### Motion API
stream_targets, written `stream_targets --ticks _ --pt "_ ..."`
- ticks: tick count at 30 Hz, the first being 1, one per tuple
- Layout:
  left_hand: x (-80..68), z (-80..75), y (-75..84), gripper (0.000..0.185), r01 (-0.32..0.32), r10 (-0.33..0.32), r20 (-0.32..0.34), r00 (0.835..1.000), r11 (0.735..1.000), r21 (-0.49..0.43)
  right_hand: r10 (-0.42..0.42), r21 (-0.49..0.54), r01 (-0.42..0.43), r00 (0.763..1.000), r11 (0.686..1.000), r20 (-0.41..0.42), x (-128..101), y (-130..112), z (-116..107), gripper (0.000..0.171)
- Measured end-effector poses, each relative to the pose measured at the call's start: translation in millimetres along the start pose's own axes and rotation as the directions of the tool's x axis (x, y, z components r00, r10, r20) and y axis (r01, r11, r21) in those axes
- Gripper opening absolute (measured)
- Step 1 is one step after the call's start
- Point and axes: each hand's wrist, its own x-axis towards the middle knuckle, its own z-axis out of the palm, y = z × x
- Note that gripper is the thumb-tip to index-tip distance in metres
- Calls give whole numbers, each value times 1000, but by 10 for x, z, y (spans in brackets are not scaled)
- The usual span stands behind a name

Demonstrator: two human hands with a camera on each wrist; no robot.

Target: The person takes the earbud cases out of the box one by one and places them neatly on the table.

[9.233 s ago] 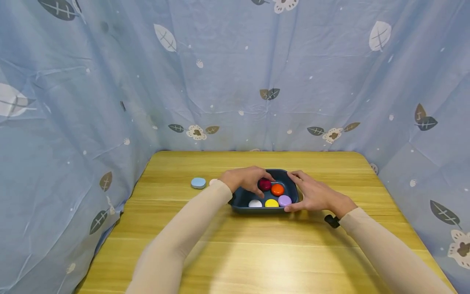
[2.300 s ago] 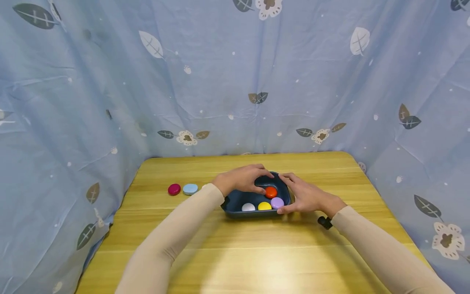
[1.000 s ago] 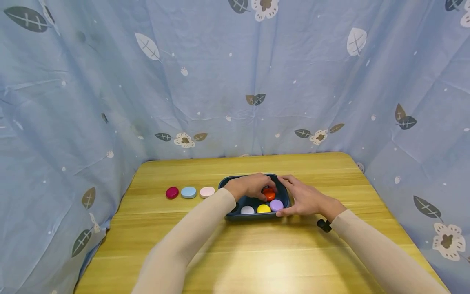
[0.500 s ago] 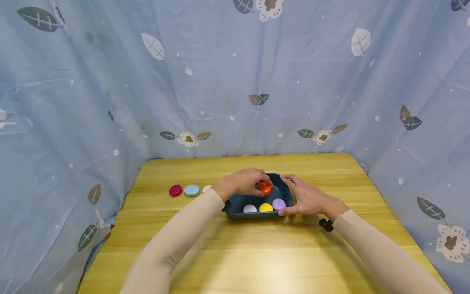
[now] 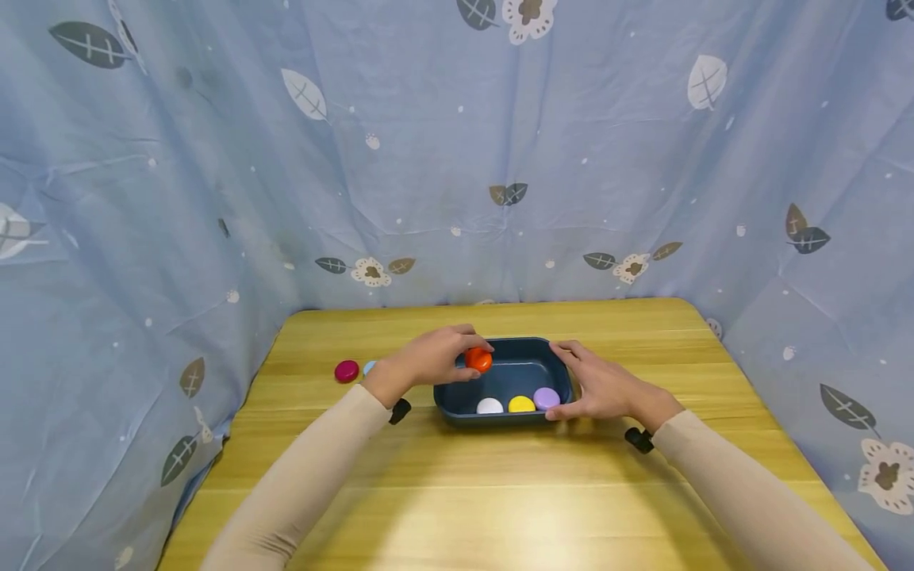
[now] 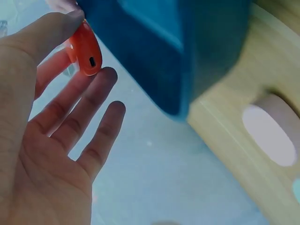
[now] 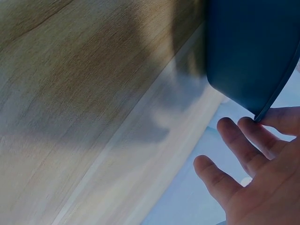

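The left hand [image 5: 428, 361] pinches a small glossy orange oval case [image 5: 479, 359] between thumb and fingertips, holding it in the air above the left rim of the dark blue rectangular plastic tray [image 5: 531, 371]; the left wrist view shows the case [image 6: 85, 46] clear of the tray wall with the other fingers spread loose. The step in hand looks like lifting cases out of the tray one at a time and laying them in a row on the wooden bench [image 5: 500, 492]. The next move probably calls for carrying the orange case leftward and setting it down beside the tray without bumping its neighbours.

The right hand [image 5: 600, 388] lies with fingers nearly straight against the tray's right wall, steadying it. Inside the tray, along its near wall, sit a white case [image 5: 489, 406], a yellow case [image 5: 521, 404] and a lilac case [image 5: 547, 397]. Left of the tray, a magenta case [image 5: 347, 370] rests on the bench, with a pale blue case [image 5: 368, 367] just beside it, mostly hidden by the left wrist.
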Motion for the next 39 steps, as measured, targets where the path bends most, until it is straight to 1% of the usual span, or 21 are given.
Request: stream_targets --ticks 6,10,14,18,21,24,29,31,34,39 --pt "-264 -68 -137 49 53 -53 -73 996 999 -8 0 -4 0 1000 1000 -10 -12 15 -9 141" --pt "-441 -63 -225 47 106 -107 -95 990 994 -19 -6 -4 6 1000 1000 -14 -6 12 -20 141" --pt "-612 -27 -282 46 154 -158 -120 980 987 -35 -7 -1 7 1000 1000 -14 10 1 -30 140" --pt "-789 42 -334 46 171 -177 -161 971 984 -50 -10 -2 10 1000 1000 -9 25 -6 -22 140" --pt "-918 113 -379 46 177 -185 -179 966 982 -59 -9 0 9 1000 1000 -4 27 -2 -13 140" --pt "-1018 196 -432 47 202 -208 -174 963 978 -52 -5 2 5 1000 1000 -6 26 9 -10 141" --pt "-1110 322 -525 48 262 -266 -117 957 964 -50 -7 -6 7 1000 1000 -11 39 20 -9 141" --pt "-1123 359 -554 46 266 -270 -99 958 963 -50 -6 -9 6 1000 1000 -9 43 22 -13 141" --pt "-1128 415 -596 44 254 -256 -90 962 967 -35 -3 -8 3 1000 1000 -5 49 20 -24 141" --pt "-1131 471 -620 50 249 -250 -66 966 968 -26 -5 -4 5 1000 1000 -3 59 13 -26 140"
